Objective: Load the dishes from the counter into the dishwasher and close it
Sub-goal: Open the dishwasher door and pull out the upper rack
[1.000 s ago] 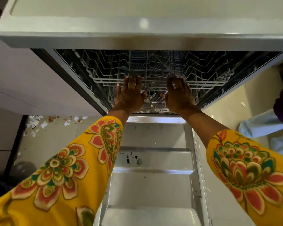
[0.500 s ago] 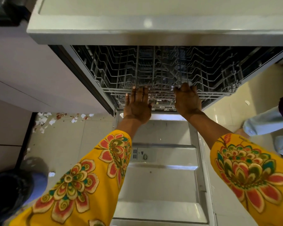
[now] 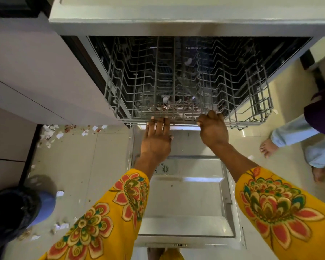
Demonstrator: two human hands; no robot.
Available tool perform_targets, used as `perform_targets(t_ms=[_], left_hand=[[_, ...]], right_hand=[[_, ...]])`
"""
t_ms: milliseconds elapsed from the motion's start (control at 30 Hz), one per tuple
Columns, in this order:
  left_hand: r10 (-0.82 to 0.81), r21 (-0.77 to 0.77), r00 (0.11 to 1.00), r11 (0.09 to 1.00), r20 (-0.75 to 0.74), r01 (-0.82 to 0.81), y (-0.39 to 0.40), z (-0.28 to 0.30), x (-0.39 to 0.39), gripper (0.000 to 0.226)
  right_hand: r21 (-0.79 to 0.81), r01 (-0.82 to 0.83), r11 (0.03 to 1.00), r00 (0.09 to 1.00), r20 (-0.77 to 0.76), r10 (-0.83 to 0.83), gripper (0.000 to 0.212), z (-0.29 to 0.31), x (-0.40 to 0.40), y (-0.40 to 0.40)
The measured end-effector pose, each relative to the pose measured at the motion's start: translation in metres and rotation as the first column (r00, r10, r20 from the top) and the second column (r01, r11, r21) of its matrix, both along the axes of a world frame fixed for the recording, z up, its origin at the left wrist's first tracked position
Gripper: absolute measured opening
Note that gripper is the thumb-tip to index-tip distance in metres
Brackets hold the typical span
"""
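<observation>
The dishwasher stands open below the counter edge (image 3: 176, 23). Its steel door (image 3: 186, 203) lies flat toward me. A grey wire upper rack (image 3: 131, 76) is partly slid out over the door; no dishes show in it. Below it, small items show dimly in the lower rack (image 3: 176, 107). My left hand (image 3: 157, 139) reaches the rack's front rail with straight fingers touching it. My right hand (image 3: 213, 131) grips the same front rail with curled fingers. No counter dishes are in view.
Another person's bare feet (image 3: 268, 147) and pale trouser legs stand on the tile floor right of the door. A dark-haired head (image 3: 11, 212) is low at the left. Torn paper scraps (image 3: 51, 134) litter the floor by the cabinet base (image 3: 26, 72).
The upper rack has slid out toward me with both hands on its front rail. My hands have drawn back over the door. My right fingers have curled round the rail.
</observation>
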State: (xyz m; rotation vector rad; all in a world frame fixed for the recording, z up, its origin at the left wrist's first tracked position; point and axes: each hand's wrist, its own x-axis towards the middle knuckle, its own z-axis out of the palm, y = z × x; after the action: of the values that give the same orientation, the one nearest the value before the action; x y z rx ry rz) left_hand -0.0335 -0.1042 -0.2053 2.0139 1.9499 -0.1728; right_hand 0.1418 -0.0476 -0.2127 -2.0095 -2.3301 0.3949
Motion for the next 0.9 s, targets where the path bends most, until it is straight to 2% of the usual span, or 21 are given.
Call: perform_targets(t_ms=[100,333,500,633,900], left_hand=[[-0.003,-0.026,1.0,1.0,0.018,0.004,-0.021,0.001,0.001,0.059],[-0.047,0.026,0.998,0.999,0.038,0.046,-0.046,0.014,0.002,0.045],[-0.009,0.023,0.997,1.0,0.071,0.008,-0.049,0.017,0.006,0.036],[0.016,0.023,0.996,1.0,0.088,-0.018,-0.066,0.016,0.003,0.039],[0.038,-0.005,0.995,0.999,0.089,-0.037,-0.097,0.018,0.011,0.041]], right_hand=[[-0.01,0.026,1.0,1.0,0.009,-0.026,0.029,0.004,0.001,-0.026],[-0.012,0.001,1.0,0.999,-0.042,-0.002,0.028,-0.001,0.014,-0.054],[-0.035,-0.009,0.999,0.997,-0.071,0.007,0.028,0.007,0.016,-0.06],[-0.033,0.029,0.999,0.992,-0.123,-0.032,0.023,0.007,0.011,-0.084],[-0.054,0.047,0.997,0.99,-0.129,-0.054,0.026,0.01,0.015,-0.119]])
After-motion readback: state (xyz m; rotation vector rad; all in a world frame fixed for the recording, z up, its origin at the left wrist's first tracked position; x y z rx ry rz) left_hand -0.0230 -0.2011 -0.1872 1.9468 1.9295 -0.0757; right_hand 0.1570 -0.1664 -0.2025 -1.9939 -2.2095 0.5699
